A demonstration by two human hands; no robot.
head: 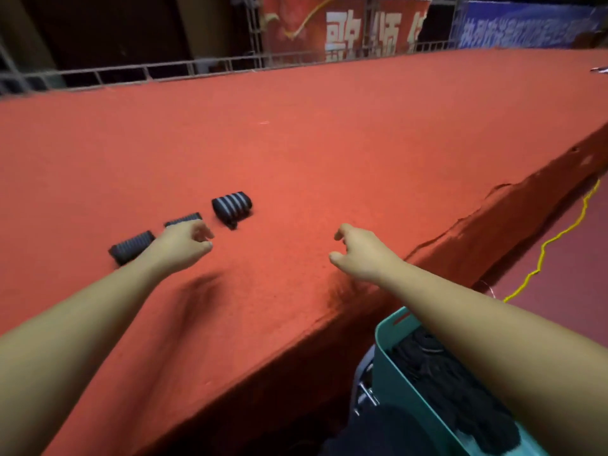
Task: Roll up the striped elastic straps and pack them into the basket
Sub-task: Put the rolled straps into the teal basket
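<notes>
1. Left hand [184,241]: fingers loosely curled, holding nothing, just in front of the middle rolled strap [185,218].
2. Right hand [358,255]: loosely open, empty, above the red platform [329,133].
3. Far rolled strap [232,205] and near rolled strap [131,246]: lying on the platform, in a row with the middle one.
4. Teal basket [391,366]: below the platform edge, under the right forearm, with dark straps [454,390] inside.

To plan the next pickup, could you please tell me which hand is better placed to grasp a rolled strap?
Probably the left hand: it hovers right at the middle roll. The right hand is over the bare red surface, apart from every roll.
</notes>
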